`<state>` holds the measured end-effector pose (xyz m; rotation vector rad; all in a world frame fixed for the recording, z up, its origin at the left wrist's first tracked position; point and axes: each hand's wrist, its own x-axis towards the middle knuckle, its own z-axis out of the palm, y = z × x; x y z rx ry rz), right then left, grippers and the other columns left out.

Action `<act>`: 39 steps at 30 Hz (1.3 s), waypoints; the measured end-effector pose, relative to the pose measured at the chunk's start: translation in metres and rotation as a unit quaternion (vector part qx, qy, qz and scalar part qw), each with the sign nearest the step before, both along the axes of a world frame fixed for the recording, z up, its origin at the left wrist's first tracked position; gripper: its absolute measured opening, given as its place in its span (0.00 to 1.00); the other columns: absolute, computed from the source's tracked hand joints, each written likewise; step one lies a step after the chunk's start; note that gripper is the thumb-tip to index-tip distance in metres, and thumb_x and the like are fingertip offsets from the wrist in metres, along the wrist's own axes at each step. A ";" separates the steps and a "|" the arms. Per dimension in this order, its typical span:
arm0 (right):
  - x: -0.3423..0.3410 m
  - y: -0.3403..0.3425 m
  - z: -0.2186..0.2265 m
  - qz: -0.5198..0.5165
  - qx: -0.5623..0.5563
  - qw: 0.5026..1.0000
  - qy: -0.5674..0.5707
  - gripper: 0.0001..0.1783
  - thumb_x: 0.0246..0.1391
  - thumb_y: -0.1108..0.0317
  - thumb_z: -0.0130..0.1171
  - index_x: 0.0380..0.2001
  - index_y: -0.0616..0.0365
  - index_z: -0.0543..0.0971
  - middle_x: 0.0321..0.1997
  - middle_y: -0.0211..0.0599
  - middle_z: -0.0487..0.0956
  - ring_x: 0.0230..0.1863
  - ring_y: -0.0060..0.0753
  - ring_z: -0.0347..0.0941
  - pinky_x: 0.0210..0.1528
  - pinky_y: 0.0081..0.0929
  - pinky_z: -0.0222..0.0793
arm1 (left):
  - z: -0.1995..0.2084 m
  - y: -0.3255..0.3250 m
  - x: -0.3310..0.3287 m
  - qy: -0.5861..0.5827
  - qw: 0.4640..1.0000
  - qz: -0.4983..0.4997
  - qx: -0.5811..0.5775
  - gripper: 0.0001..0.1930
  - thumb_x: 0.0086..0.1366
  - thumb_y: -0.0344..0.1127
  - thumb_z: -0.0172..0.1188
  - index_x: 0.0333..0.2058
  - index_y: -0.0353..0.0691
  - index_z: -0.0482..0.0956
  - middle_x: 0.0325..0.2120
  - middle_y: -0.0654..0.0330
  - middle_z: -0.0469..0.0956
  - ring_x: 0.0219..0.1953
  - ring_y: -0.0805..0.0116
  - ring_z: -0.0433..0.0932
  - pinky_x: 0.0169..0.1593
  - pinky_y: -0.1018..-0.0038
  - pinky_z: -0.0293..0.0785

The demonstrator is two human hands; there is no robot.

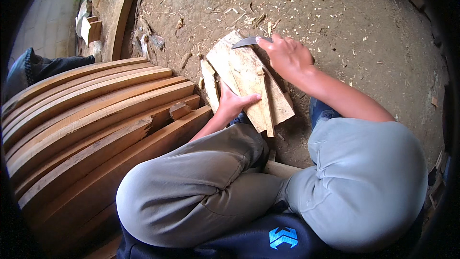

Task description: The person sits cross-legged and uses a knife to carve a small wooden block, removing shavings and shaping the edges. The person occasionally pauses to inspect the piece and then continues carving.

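Note:
In front of my knees, a pale, rough-faced piece of wood (pixel 250 77) slants over a thicker wooden block (pixel 281 104). My left hand (pixel 233 100) grips the upper piece by its left edge, the thumb lying across its face and the fingers hidden beneath. My right hand (pixel 288 56) is closed around the handle of a knife (pixel 245 42) with a curved grey blade; the handle itself is hidden. The blade lies over the far end of the wood; whether its edge touches cannot be made out. Beside my left hand leans a narrow wood strip (pixel 210 85).
A row of long sawn boards (pixel 96 110) fills the left side, close to my left forearm. Wood chips (pixel 258 19) litter the earthen floor (pixel 354 33). A thick plank (pixel 123 14) and a small wood offcut (pixel 94 31) are at the far left.

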<state>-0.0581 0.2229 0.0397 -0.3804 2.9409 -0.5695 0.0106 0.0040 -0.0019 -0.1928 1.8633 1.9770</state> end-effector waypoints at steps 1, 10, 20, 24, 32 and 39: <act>0.000 0.001 0.002 -0.002 0.002 1.000 0.001 0.28 0.52 0.79 0.53 0.56 0.43 0.79 0.40 0.46 0.80 0.40 0.51 0.82 0.37 0.44 0.81 | -0.001 0.002 -0.001 0.009 1.000 0.000 0.000 0.49 0.45 0.23 0.80 0.59 0.32 0.52 0.52 0.48 0.71 0.54 0.59 0.76 0.57 0.65 0.78; -0.003 -0.005 0.003 -0.003 -0.011 1.000 -0.023 0.27 0.55 0.79 0.52 0.57 0.44 0.79 0.42 0.47 0.79 0.42 0.51 0.81 0.41 0.44 0.80 | -0.004 -0.002 -0.002 -0.005 1.000 -0.008 0.026 0.49 0.45 0.22 0.79 0.59 0.32 0.51 0.53 0.48 0.71 0.53 0.60 0.76 0.56 0.65 0.79; -0.007 -0.013 -0.005 0.002 -0.013 1.000 -0.001 0.27 0.56 0.78 0.49 0.57 0.44 0.79 0.43 0.48 0.79 0.43 0.54 0.81 0.42 0.47 0.79 | 0.001 0.000 -0.002 -0.023 0.999 0.001 0.033 0.49 0.45 0.22 0.79 0.59 0.31 0.51 0.53 0.48 0.71 0.54 0.60 0.76 0.57 0.65 0.78; 0.001 -0.008 -0.001 -0.015 -0.026 0.999 -0.018 0.28 0.57 0.78 0.49 0.59 0.43 0.77 0.42 0.50 0.79 0.42 0.54 0.81 0.40 0.48 0.80 | -0.006 -0.005 -0.001 0.008 0.999 -0.009 -0.033 0.49 0.45 0.22 0.79 0.59 0.32 0.52 0.53 0.48 0.71 0.54 0.60 0.76 0.57 0.64 0.78; -0.023 -0.022 0.004 0.025 -0.018 0.999 -0.028 0.26 0.59 0.78 0.49 0.59 0.45 0.77 0.41 0.49 0.80 0.36 0.52 0.82 0.34 0.46 0.80 | -0.001 -0.001 -0.002 -0.001 1.000 0.002 0.015 0.52 0.43 0.24 0.81 0.60 0.33 0.50 0.55 0.48 0.69 0.55 0.60 0.74 0.59 0.65 0.75; -0.010 -0.012 -0.003 0.002 -0.014 1.000 0.001 0.26 0.56 0.80 0.50 0.56 0.46 0.80 0.40 0.50 0.80 0.41 0.52 0.82 0.37 0.46 0.80 | -0.006 0.001 -0.003 0.011 1.000 0.001 0.012 0.51 0.44 0.25 0.80 0.61 0.33 0.52 0.55 0.48 0.70 0.56 0.60 0.74 0.60 0.63 0.74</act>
